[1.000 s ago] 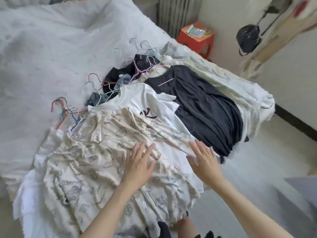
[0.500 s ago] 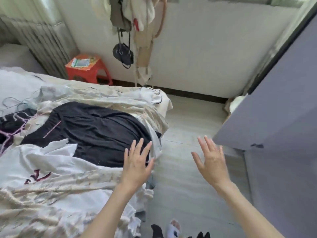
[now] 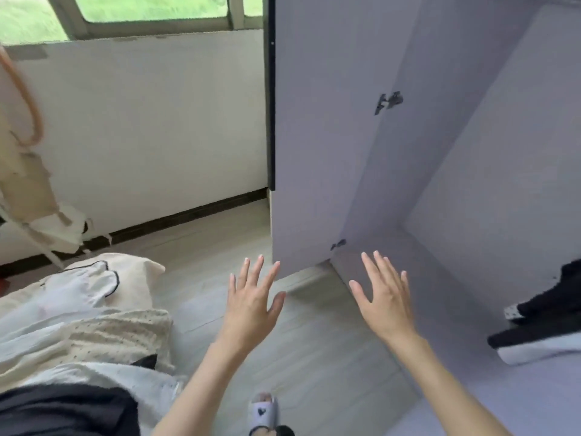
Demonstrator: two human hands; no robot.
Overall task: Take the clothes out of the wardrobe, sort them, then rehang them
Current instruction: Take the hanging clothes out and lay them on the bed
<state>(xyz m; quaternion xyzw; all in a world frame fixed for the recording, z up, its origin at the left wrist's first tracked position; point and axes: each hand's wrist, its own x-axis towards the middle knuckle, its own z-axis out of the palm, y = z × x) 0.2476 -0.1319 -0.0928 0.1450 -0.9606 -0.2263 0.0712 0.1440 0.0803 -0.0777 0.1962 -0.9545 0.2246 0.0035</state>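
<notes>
The pale lilac wardrobe [image 3: 490, 171] stands open on the right, its door [image 3: 323, 146] swung out toward me. A black and white garment [image 3: 540, 328] lies on the wardrobe floor at the far right. My left hand [image 3: 251, 306] is raised over the floor with fingers spread, holding nothing. My right hand [image 3: 385, 300] is raised beside it in front of the wardrobe's lower edge, fingers spread and empty too. At the lower left, white and cream clothes [image 3: 78, 328] and a black garment [image 3: 63, 410] lie piled on the bed corner.
Light wood floor [image 3: 314, 357] runs between bed and wardrobe. My slippered foot [image 3: 264, 410] shows at the bottom. A cream bag [image 3: 28, 184] hangs on the white wall at left, under a window [image 3: 141, 11].
My view has swung right, from the clothes on the bed to the open wardrobe. Both hands lifted off the patterned garment and stay spread and empty.
</notes>
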